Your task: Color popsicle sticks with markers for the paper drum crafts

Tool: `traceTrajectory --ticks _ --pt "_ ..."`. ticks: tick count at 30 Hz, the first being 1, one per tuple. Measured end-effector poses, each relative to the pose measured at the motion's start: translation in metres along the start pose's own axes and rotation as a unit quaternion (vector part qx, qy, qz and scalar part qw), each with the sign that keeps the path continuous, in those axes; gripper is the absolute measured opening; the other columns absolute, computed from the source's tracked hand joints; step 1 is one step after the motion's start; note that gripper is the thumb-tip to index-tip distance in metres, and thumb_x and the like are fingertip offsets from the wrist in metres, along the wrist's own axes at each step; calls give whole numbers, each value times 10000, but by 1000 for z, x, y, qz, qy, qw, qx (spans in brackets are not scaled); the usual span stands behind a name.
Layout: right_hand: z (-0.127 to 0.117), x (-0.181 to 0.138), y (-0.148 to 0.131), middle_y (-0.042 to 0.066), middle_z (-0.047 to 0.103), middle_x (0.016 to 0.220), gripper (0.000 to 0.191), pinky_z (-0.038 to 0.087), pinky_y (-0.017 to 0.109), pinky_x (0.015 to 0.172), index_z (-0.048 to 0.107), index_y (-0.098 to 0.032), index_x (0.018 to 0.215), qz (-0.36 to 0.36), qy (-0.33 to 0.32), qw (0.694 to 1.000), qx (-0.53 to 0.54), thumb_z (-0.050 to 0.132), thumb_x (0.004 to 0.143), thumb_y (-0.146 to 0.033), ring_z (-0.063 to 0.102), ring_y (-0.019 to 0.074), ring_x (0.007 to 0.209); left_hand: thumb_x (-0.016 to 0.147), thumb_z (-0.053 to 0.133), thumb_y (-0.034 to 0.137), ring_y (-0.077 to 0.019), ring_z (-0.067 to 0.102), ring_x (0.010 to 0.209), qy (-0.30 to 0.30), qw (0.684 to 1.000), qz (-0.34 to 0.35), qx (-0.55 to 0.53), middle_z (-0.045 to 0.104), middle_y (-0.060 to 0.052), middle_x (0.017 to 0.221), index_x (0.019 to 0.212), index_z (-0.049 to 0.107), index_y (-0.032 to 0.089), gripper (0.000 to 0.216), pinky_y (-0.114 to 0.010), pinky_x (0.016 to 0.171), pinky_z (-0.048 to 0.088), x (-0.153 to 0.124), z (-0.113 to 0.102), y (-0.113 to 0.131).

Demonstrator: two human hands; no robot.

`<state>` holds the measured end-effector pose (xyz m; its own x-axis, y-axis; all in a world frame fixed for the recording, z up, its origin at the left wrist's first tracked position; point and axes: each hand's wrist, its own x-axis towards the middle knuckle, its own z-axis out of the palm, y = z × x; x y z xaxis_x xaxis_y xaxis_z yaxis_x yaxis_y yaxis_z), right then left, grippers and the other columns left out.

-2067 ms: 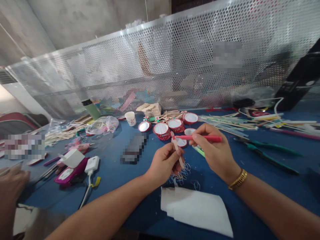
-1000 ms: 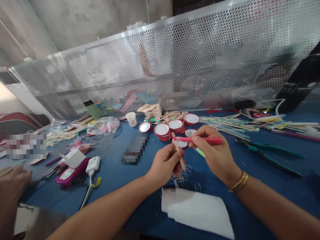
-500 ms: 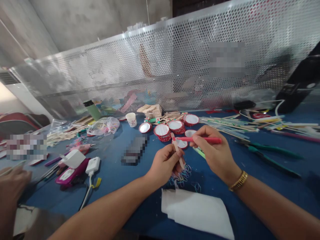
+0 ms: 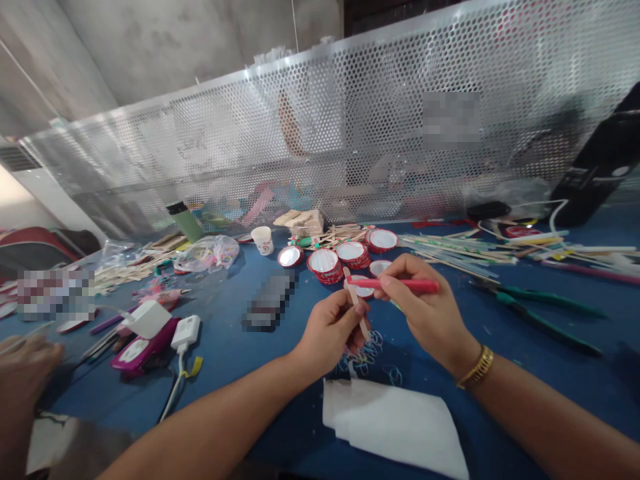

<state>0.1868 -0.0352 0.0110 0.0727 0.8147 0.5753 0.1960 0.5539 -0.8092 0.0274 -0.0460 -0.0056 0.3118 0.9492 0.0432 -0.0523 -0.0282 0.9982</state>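
My left hand point(image 4: 330, 327) is closed around a flat wooden craft stick point(image 4: 352, 293), held nearly upright over the blue table point(image 4: 235, 347). My right hand point(image 4: 425, 310) grips a red marker pen point(image 4: 400, 285) lying level, its tip touching the stick's upper end, which is coloured red. Thin rubber bands point(image 4: 367, 350) lie on the table just under my left hand. Several red-rimmed round lids point(image 4: 325, 260) sit right behind both hands.
A white folded sheet point(image 4: 395, 423) lies near me. Green-handled pliers point(image 4: 540, 307) and a spread of sticks point(image 4: 450, 250) lie at the right. White chargers point(image 4: 184, 330) and a purple box point(image 4: 143, 347) lie left. Another person's hand point(image 4: 23, 370) shows at far left. A perforated metal screen point(image 4: 350, 133) closes the back.
The marker tip has shifted slightly along the top of the stick. Both hands stay in almost the same place. The other person's hand at far left moved a little.
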Motion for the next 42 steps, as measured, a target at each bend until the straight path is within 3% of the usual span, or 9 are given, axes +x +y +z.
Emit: traceTrajectory --ticks 16,21,26,30,35,42 --pt "-1 1 1 -5 592 643 176 441 315 632 562 -209 683 3 27 1000 -4 606 841 -272 558 156 622 765 675 540 -55 462 377 11 1000 -8 -1 566 44 554 821 539 176 392 -156 343 358 -1 1 3" --pt "-1 1 1 2 605 654 185 445 319 633 562 -209 678 0 -2 1000 -9 596 845 -280 566 162 631 752 680 571 -65 487 395 5 1000 -8 -1 576 38 578 831 541 181 421 -162 350 366 0 1 1" --pt "-1 1 2 -3 600 637 180 440 316 624 559 -212 676 3 27 1000 -12 599 842 -270 559 160 618 761 668 570 -59 465 377 5 1000 -3 2 561 46 556 831 538 181 416 -164 347 356 0 1 0" --pt "-1 1 0 -1 607 651 182 446 317 628 559 -211 678 -1 3 1000 -8 586 847 -273 566 160 625 766 665 567 -59 477 385 1 1000 -3 6 568 40 569 816 528 180 414 -161 348 351 0 1 0" --pt "-1 1 -1 -7 597 623 184 441 313 618 560 -214 674 9 31 999 -3 602 840 -280 557 158 609 769 665 566 -64 473 381 6 1000 -3 7 570 42 567 830 538 180 410 -168 346 365 0 1 0" --pt "0 1 0 -4 608 630 190 446 318 620 563 -213 671 2 18 1000 -2 606 840 -291 566 161 610 754 670 586 -65 480 378 4 1000 -8 9 568 43 564 827 534 182 432 -167 344 362 -1 2 1"
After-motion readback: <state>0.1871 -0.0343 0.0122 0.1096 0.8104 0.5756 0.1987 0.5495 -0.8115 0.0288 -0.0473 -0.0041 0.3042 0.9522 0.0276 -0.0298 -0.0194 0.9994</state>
